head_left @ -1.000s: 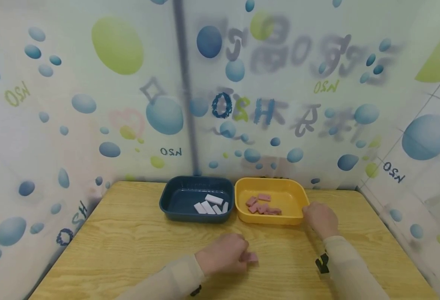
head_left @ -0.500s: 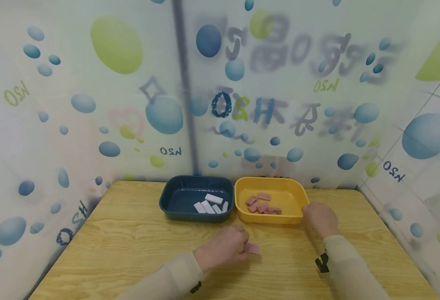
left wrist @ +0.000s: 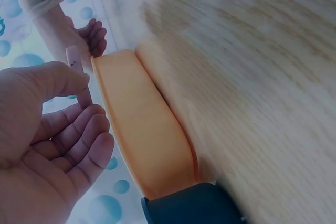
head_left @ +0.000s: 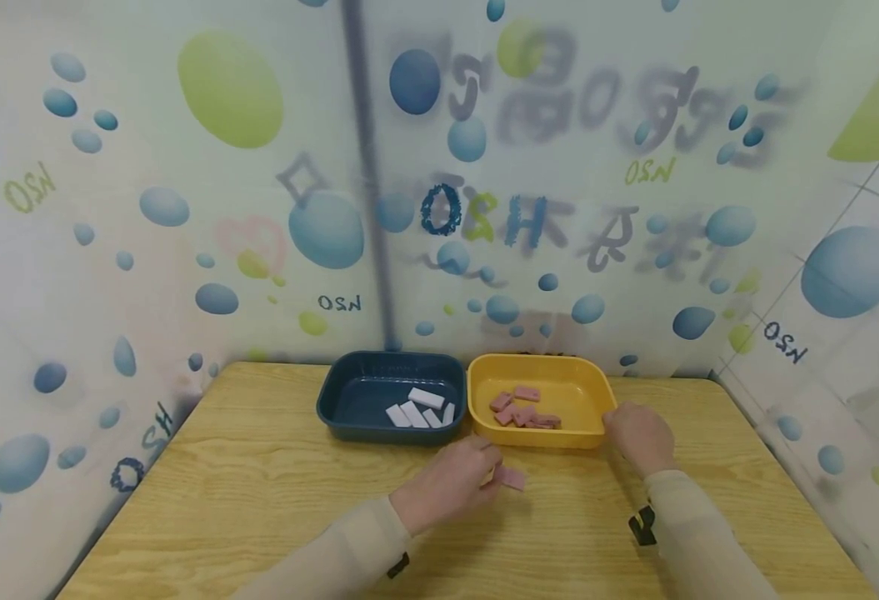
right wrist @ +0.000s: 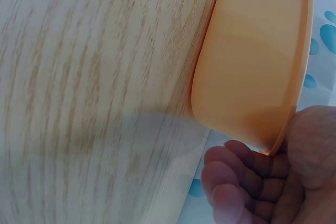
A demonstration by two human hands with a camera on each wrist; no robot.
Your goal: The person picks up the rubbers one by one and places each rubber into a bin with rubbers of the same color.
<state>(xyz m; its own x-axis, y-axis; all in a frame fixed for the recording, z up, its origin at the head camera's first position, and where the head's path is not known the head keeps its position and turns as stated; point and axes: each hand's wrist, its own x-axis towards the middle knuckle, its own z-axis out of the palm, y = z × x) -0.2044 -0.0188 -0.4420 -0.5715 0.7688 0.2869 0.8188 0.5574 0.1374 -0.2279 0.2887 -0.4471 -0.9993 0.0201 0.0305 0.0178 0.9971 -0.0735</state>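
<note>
Thumb and forefinger of my left hand (head_left: 448, 485) pinch a small flat pink block (head_left: 512, 477) above the table, in front of the yellow tray (head_left: 544, 438). The left wrist view shows the pink block (left wrist: 74, 59) edge-on, sticking up past the thumb, the other fingers loosely curled. At the tray's right front corner, my right hand (head_left: 641, 439) holds the rim. In the right wrist view the thumb lies over the rim and the fingers curl beneath it. Several similar pink blocks (head_left: 526, 415) lie inside the yellow tray.
A dark blue tray (head_left: 357, 429) stands directly left of the yellow one, with several white blocks (head_left: 413, 414) in it. Both trays are near the back edge of the wooden table (head_left: 259, 475). A patterned curtain-like wall (head_left: 259, 208) rises behind.
My left hand has moved forward and slightly right with the pink block, closer to the yellow tray. The right hand keeps its place at the tray's corner.
</note>
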